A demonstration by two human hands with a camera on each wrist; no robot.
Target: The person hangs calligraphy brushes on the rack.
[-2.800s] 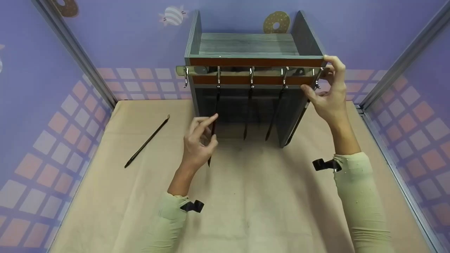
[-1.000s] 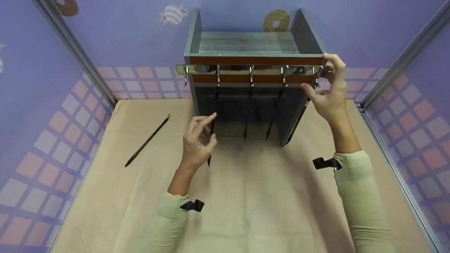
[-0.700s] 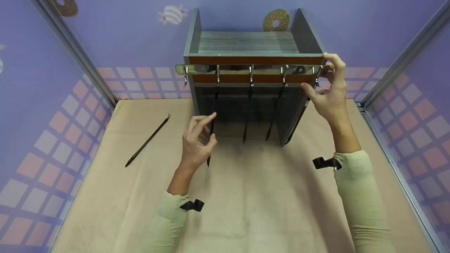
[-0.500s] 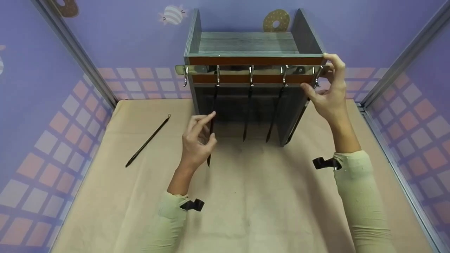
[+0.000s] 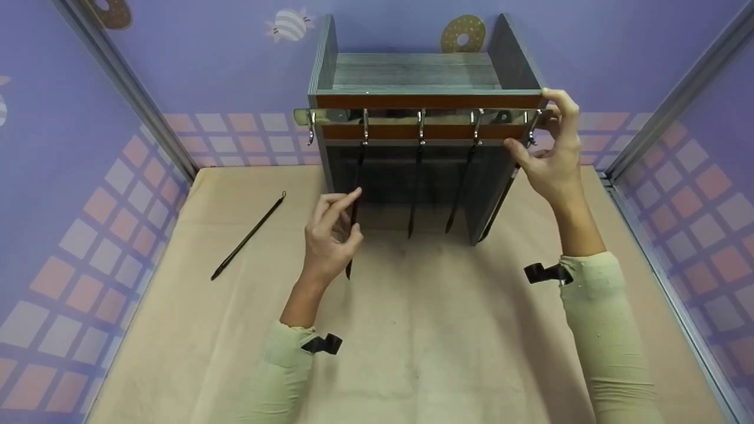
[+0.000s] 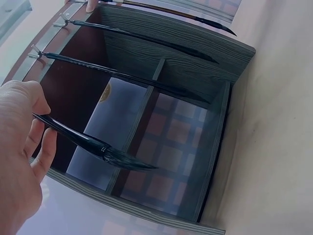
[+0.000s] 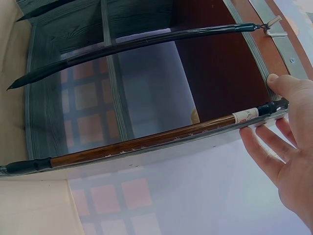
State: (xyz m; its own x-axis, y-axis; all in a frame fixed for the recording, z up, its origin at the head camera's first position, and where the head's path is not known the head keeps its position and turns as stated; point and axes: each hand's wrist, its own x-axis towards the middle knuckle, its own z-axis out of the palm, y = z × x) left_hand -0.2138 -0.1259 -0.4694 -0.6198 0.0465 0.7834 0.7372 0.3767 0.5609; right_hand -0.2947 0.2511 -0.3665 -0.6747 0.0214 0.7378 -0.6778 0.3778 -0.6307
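A grey wooden shelf [image 5: 500, 200] stands at the back, a metal hook rail [image 5: 447, 117] across its front. My left hand [image 5: 330, 241] pinches the handle of a calligraphy brush [image 6: 88, 142] at the second hook from the left; its dark tip points down. At the shelf's upper right corner, my right hand [image 5: 556, 153] grips the side panel by the rail's end, thumb on the front. Beneath it, a brown-handled calligraphy brush [image 7: 146, 142] hangs along that side. Two dark brushes hang between the hands, one of them a black brush [image 7: 142, 44].
Another dark brush [image 5: 247, 235] with a small loop at its end lies slantwise on the cream tablecloth [image 5: 400, 353], left of the shelf. The leftmost hook [image 5: 311, 128] bears no brush. Purple patterned walls [image 5: 218, 70] close in the back and both sides.
Both hands keep their places. The two brushes hanging in the middle sway slightly, their tips shifting a little.
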